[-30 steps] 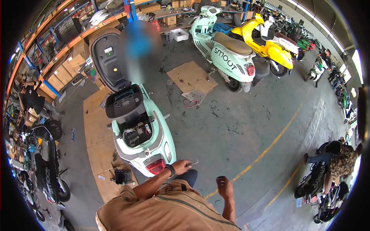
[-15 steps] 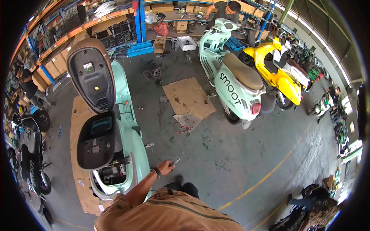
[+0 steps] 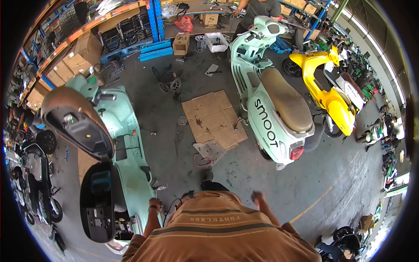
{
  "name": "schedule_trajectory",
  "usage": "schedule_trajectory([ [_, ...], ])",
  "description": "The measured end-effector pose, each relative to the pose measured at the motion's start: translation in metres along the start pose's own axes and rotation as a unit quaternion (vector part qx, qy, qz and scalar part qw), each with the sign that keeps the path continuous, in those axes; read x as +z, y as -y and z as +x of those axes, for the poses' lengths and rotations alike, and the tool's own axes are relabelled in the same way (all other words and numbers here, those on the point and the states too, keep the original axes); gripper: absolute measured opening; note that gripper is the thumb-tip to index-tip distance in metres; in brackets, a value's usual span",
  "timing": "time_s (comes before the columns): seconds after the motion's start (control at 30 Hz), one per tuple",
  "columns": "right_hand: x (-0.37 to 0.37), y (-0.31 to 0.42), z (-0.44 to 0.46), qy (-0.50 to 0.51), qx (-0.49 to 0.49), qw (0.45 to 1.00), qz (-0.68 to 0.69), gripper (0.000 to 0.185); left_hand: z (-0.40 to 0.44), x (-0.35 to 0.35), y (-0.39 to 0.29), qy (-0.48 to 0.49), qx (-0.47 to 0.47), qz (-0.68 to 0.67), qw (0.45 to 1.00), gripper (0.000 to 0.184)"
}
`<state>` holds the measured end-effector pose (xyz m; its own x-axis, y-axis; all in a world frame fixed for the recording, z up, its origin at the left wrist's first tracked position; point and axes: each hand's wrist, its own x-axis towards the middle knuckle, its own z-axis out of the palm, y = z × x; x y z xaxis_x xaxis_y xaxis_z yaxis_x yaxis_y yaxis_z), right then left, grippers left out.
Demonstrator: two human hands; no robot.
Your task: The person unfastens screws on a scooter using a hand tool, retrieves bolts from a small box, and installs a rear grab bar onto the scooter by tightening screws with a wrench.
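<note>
My left hand (image 3: 155,203), with a dark band at the wrist, hangs beside the mint-green scooter (image 3: 132,183) at the left. Its fingers are small and unclear, and no tool can be made out in it. Just above it, a metal footpeg (image 3: 161,187) sticks out from the scooter. The scooter's brown seat (image 3: 74,118) is raised over a black storage bin (image 3: 97,201). On my other side, my right hand (image 3: 257,197) hangs low above the floor, touching nothing visible; its fingers are blurred.
Flattened cardboard (image 3: 214,118) lies ahead, with a grey piece (image 3: 210,151) at its near edge. Beyond stand another mint scooter (image 3: 273,115) and a yellow scooter (image 3: 321,87). A person (image 3: 262,11) is at the back shelves. Wheels (image 3: 170,83) lie on the floor.
The view has moved forward between the scooters. My left hand, earlier holding a small metal tool out in front, is now lower beside the scooter. My right hand has come back into view.
</note>
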<state>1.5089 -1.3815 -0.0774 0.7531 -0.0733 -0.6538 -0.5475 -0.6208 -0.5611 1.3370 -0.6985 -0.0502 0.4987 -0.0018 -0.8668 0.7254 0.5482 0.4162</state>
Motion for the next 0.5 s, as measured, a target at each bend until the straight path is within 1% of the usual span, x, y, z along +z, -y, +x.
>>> schedule_trajectory([
  [0.03, -0.035, 0.138, -0.011, 0.005, 0.147, 0.97, 0.192, 0.022, 0.01, 0.005, 0.017, -0.188, -0.019, 0.206, 0.96, 0.032],
  [0.07, -0.044, 0.179, 0.043, -0.024, 0.103, 0.989, 0.106, 0.024, 0.025, -0.002, 0.029, -0.179, -0.005, 0.368, 0.912, 0.031],
  [0.1, -0.063, 0.272, 0.027, -0.054, 0.021, 0.973, 0.226, 0.028, 0.022, 0.009, 0.024, -0.179, 0.011, 0.52, 0.835, 0.03],
  [0.13, -0.079, 0.322, 0.042, -0.04, -0.036, 0.975, 0.216, 0.032, 0.026, 0.017, 0.026, -0.18, -0.034, 0.432, 0.883, 0.03],
  [0.17, -0.089, 0.371, 0.05, -0.053, -0.089, 0.969, 0.222, 0.03, 0.022, 0.036, 0.008, -0.175, -0.057, 0.353, 0.917, 0.03],
  [0.2, -0.097, 0.401, 0.066, -0.046, -0.112, 0.968, 0.219, 0.029, 0.018, 0.058, -0.012, -0.172, -0.065, 0.323, 0.929, 0.029],
  [0.23, -0.105, 0.431, 0.072, -0.043, -0.106, 0.969, 0.217, 0.029, 0.021, 0.074, -0.029, -0.165, -0.063, 0.307, 0.935, 0.029],
  [0.27, -0.114, 0.462, 0.073, -0.038, -0.13, 0.973, 0.189, 0.029, 0.027, 0.086, -0.047, -0.16, -0.062, 0.307, 0.936, 0.029],
  [0.3, -0.119, 0.48, 0.079, -0.032, -0.153, 0.974, 0.162, 0.028, 0.033, 0.097, -0.064, -0.154, -0.06, 0.305, 0.938, 0.029],
  [0.33, -0.119, 0.477, 0.103, -0.024, -0.126, 0.981, 0.146, 0.027, 0.043, 0.107, -0.083, -0.147, -0.059, 0.301, 0.94, 0.029],
  [0.37, -0.117, 0.472, 0.123, -0.023, -0.12, 0.981, 0.147, 0.027, 0.053, 0.116, -0.102, -0.142, -0.059, 0.305, 0.94, 0.028],
  [0.43, -0.108, 0.437, 0.167, 0.009, -0.013, 0.972, 0.235, 0.028, 0.08, 0.126, -0.144, -0.128, -0.063, 0.323, 0.936, 0.028],
  [0.5, -0.087, 0.35, 0.226, 0.009, 0.114, 0.962, 0.249, 0.026, 0.114, 0.129, -0.191, -0.117, -0.068, 0.344, 0.929, 0.028],
])
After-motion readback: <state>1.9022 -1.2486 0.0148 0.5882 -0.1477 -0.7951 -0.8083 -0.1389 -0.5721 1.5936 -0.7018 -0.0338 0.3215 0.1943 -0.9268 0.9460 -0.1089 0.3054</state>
